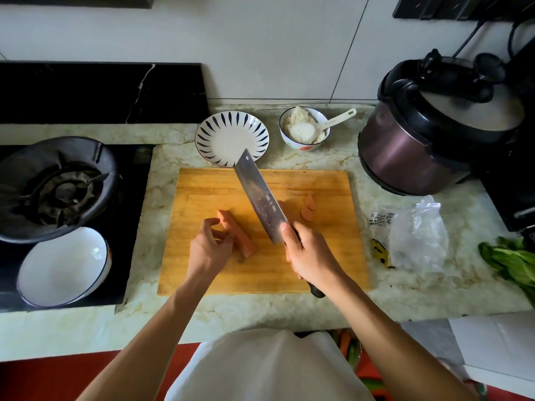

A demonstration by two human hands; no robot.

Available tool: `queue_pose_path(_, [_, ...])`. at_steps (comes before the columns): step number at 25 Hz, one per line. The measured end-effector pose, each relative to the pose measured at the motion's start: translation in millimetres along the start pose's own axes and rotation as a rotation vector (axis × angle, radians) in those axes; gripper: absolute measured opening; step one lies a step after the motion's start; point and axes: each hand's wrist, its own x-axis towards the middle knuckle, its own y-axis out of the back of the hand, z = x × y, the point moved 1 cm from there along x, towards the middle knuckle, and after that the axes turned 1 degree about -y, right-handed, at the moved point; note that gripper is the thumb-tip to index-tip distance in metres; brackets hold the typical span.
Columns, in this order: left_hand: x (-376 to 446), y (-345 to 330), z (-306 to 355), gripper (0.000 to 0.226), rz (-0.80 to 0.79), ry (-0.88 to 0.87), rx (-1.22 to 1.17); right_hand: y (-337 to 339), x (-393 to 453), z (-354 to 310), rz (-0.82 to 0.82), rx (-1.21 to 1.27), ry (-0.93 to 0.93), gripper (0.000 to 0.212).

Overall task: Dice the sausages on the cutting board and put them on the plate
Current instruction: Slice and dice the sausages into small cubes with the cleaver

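A wooden cutting board (pixel 208 192) lies on the marble counter. A pink sausage length (pixel 238 233) lies on it left of centre, and my left hand (pixel 209 248) holds it from the left with curled fingers. My right hand (pixel 308 253) grips the black handle of a cleaver (pixel 260 198), whose blade slants up and left over the board toward the plate. A few cut sausage slices (pixel 308 208) sit to the right of the blade. The blue-striped white plate (pixel 231 138) stands just behind the board with nothing on it.
A bowl of rice with a white spoon (pixel 304 128) stands right of the plate. A dark rice cooker (pixel 428 131) is at the right, with a plastic bag (pixel 417 238) and greens (pixel 512 261). A gas burner (pixel 58 189) and a white bowl (pixel 63 267) are at the left.
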Motion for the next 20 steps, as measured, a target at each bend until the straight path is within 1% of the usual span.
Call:
queue_pose_path(1, [1, 3, -2, 0.039, 0.023, -0.059, 0.03, 2, -2, 2, 0.017, 0.025, -0.02, 0.028])
queue_pose_path(3, [4, 6, -3, 0.041, 0.028, -0.253, 0.14, 5, -5, 9, 0.032, 0.023, -0.052, 0.033])
queue_pose_path(7, [11, 12, 3, 0.059, -0.128, -0.588, 0.602, 7, -14, 20, 0.06, -0.013, -0.076, 0.036])
queue_pose_path(9, [17, 13, 5, 0.058, -0.203, -0.694, 0.766, 10, -18, 23, 0.074, -0.006, -0.063, 0.033])
queue_pose_path(10, [20, 13, 5, 0.054, -0.22, -0.72, 0.77, 12, -20, 23, 0.082, -0.038, -0.04, 0.031])
queue_pose_path(11, [23, 12, 5, 0.048, -0.211, -0.729, 0.692, 15, -22, 23, 0.088, -0.098, -0.003, 0.031])
queue_pose_path(12, [24, 13, 8, 0.041, -0.168, -0.719, 0.541, 17, -24, 23, 0.088, -0.179, 0.037, 0.032])
queue_pose_path(14, [22, 17, 15, 0.028, 0.013, -0.63, 0.191, 21, -26, 22, 0.09, -0.374, 0.089, 0.033])
queue_pose_path(15, [20, 21, 21, 0.023, 0.122, -0.578, 0.079, 22, -25, 22, 0.092, -0.468, 0.095, 0.033])
queue_pose_path(16, [19, 23, 27, 0.021, 0.202, -0.555, 0.027, 22, -24, 23, 0.094, -0.545, 0.097, 0.034])
queue_pose_path(17, [19, 25, 31, 0.02, 0.238, -0.571, 0.024, 21, -22, 23, 0.098, -0.601, 0.097, 0.035])
queue_pose_path(18, [18, 26, 34, 0.019, 0.237, -0.623, 0.053, 18, -20, 25, 0.101, -0.632, 0.111, 0.035])
queue_pose_path(19, [19, 25, 36, 0.018, 0.197, -0.691, 0.094, 16, -19, 25, 0.096, -0.642, 0.129, 0.035])
queue_pose_path(20, [20, 25, 39, 0.02, 0.125, -0.748, 0.147, 13, -17, 25, 0.091, -0.618, 0.161, 0.036])
